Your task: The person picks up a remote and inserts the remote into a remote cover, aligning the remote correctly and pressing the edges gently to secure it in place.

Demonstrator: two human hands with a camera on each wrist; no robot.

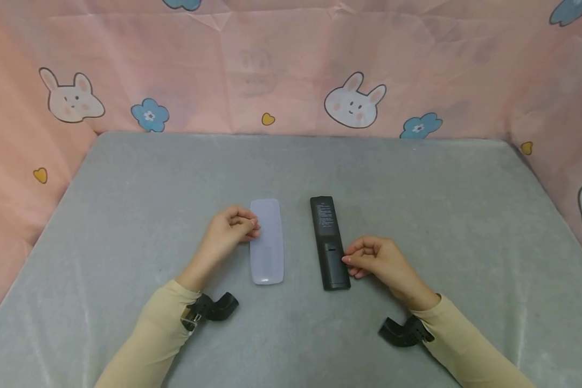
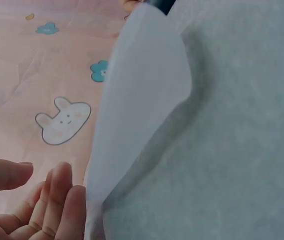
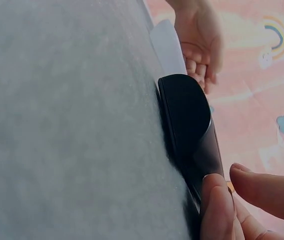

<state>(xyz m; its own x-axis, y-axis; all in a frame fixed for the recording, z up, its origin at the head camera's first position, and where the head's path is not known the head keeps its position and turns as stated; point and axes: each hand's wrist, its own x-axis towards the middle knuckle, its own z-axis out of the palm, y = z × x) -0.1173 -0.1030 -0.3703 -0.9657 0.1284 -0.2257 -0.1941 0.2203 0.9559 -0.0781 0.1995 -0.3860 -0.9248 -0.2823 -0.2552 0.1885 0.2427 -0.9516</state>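
Observation:
A black remote control [image 1: 331, 242] lies on the grey cloth with its back up, showing a printed label and a battery cover. To its left lies a pale, whitish, rounded oblong piece [image 1: 268, 248], smooth and without visible buttons. My left hand [image 1: 235, 225] is at the pale piece's left edge; in the left wrist view its thumb stands apart from the loosely bent fingers [image 2: 73, 212]. At the remote's right edge is my right hand [image 1: 375, 264], fingertips right against the side. The right wrist view shows a gap between the thumb [image 3: 261, 190] and the forefinger.
A grey cloth-covered table [image 1: 174, 172] spreads under both things. Behind it and at the sides hangs a pink curtain [image 1: 291, 64] with rabbits, flowers and hearts. Black wrist mounts [image 1: 218, 308] sit on both beige sleeves [image 1: 150, 334].

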